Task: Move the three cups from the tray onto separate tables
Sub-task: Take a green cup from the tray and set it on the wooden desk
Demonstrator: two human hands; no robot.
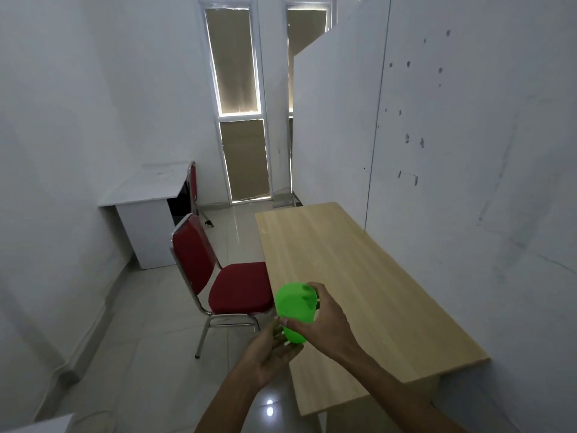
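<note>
A bright green plastic cup (293, 309) is held in the air just off the near left edge of a light wooden table (359, 276). My right hand (324, 314) wraps its side from the right, thumb and fingers around the wall. Beneath the cup's base my left hand (271, 354) is cupped palm up, its fingers touching the bottom. The cup leans a little, its mouth facing away from me. No tray and no other cups are in view.
A red padded chair (218, 276) with a metal frame stands left of the wooden table. Farther back on the left is a white desk (146, 195) with a second red chair behind it. White partition walls close in both sides; a tiled aisle runs toward tall windows.
</note>
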